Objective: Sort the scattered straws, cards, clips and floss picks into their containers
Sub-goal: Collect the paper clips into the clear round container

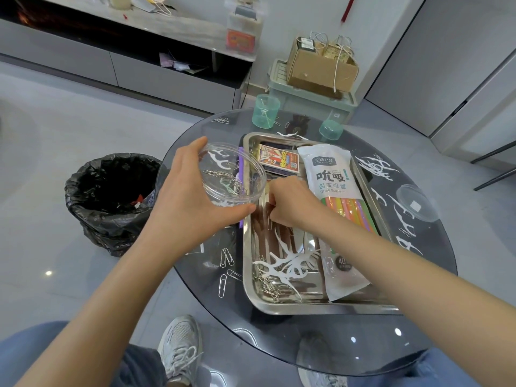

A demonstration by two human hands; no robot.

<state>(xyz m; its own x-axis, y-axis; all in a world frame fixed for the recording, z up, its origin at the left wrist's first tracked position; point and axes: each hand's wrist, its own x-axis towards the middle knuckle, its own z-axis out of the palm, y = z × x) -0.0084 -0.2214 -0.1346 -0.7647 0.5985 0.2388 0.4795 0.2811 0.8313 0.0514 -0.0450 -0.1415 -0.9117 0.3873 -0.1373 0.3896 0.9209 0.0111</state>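
Observation:
My left hand [184, 196] grips a clear round plastic tub [237, 174] with several paper clips in it, held tilted above the left rim of a steel tray [251, 289]. My right hand [290, 203] reaches into the tray with curled fingertips at a paper clip [269, 224]; whether it pinches the clip is unclear. In the tray lie a bag of coloured straws [335, 185], a card box [279, 160], white floss picks [290, 263] and a heap of clips [272, 286]. More clips [226, 258] and floss picks [377, 169] lie on the glass table.
A green cup [265, 110] holding floss picks and its green lid [331, 129] stand at the table's far edge. A clear lid [416, 202] lies at the right. A black-lined bin [114, 196] stands on the floor to the left. My shoe [181, 347] shows beneath the glass.

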